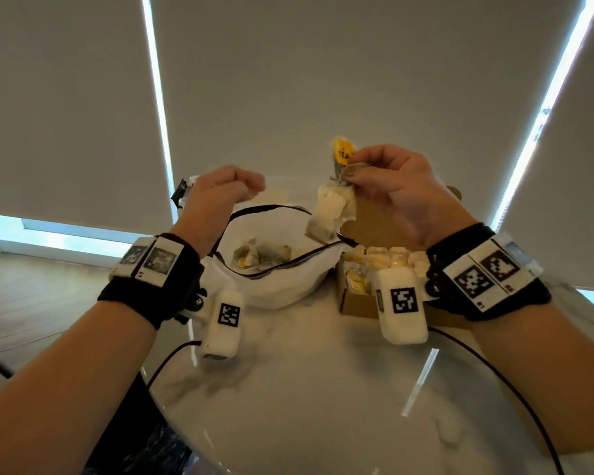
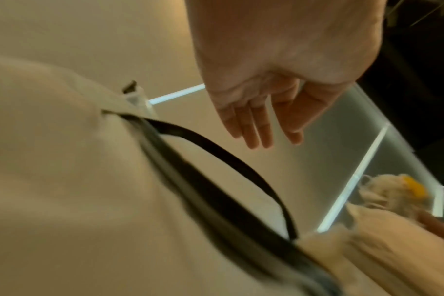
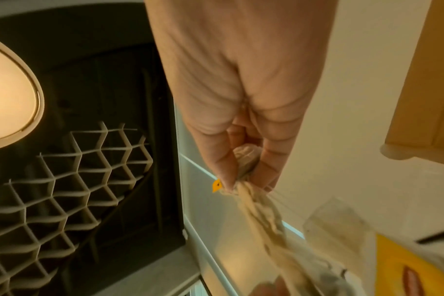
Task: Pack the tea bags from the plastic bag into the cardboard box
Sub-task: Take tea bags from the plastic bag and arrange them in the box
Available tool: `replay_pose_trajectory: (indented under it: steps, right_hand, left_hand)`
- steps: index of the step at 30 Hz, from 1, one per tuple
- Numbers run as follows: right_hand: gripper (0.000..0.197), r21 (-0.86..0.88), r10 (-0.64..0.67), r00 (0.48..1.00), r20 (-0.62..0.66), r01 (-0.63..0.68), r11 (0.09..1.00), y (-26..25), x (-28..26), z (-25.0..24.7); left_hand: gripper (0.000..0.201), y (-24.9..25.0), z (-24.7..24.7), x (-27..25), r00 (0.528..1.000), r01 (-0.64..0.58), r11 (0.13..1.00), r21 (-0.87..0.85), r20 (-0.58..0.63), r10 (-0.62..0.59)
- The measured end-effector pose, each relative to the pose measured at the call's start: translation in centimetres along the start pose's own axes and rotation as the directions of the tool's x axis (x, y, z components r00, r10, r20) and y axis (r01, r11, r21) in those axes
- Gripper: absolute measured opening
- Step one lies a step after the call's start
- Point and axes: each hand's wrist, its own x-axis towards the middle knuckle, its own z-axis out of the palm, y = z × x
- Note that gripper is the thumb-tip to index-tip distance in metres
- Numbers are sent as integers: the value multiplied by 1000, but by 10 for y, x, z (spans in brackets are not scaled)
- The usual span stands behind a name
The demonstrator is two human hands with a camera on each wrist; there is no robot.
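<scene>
A white plastic bag [image 1: 282, 286] with a black zip rim lies open on the table, with a few tea bags [image 1: 261, 257] inside. Right of it stands the cardboard box [image 1: 357, 305], its lid up, with rows of tea bags [image 1: 388, 257]. My right hand [image 1: 388, 186] pinches a small bunch of tea bags [image 1: 330, 210] by their tops, with a yellow tag [image 1: 343, 152] sticking up. The bunch hangs between bag and box. The right wrist view shows the fingers [image 3: 226, 174] squeezing the gathered paper [image 3: 246, 158]. My left hand [image 1: 227, 190] hovers over the bag's far rim, holding nothing, fingers [image 2: 256, 128] relaxed.
The round white marble table [image 1: 306, 389] has bare surface in front of bag and box. Black cables [image 1: 515, 389] run from the wrist cameras across it. Grey roller blinds [image 1: 323, 80] hang behind, and the wood floor [image 1: 31, 303] lies to the left.
</scene>
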Motion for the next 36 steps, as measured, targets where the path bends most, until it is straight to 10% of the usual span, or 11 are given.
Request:
replay_pose_trajectory:
  steps: [2, 7, 13, 16, 19, 22, 30, 36]
  right_hand:
    - [18, 51, 5, 999, -33, -4, 999, -4, -4, -8]
    - [14, 167, 31, 996, -83, -17, 986, -11, -21, -25]
    - [13, 293, 60, 983, -175, -6, 956, -6, -39, -59]
    - [15, 297, 72, 966, -248, 5, 955, 4, -44, -74]
    - [14, 298, 110, 948, -297, -17, 955, 19, -47, -82]
    - [13, 248, 145, 938, -316, -66, 967, 32, -50, -86]
    - [23, -239, 92, 938, -333, -178, 955, 56, -48, -77]
    - [15, -117, 191, 961, -199, -217, 969, 54, -51, -70]
  left_hand:
    - [17, 13, 21, -6, 990, -39, 997, -70, 136, 49]
    - [87, 26, 90, -19, 858, -10, 999, -50, 513, 35]
    - [51, 12, 151, -32, 702, 265, 959, -104, 702, -117]
    - [29, 3, 168, -36, 607, 627, 715, -309, 769, -199]
    - [34, -2, 176, -34, 608, 771, 403, -492, 756, -241]
    - [40, -4, 177, -32, 599, 789, 269, -552, 788, -142]
    - [37, -15, 190, -30, 698, 707, 467, -532, 634, -333]
    - [31, -23, 183, -30, 809, 576, 621, -531, 479, -340]
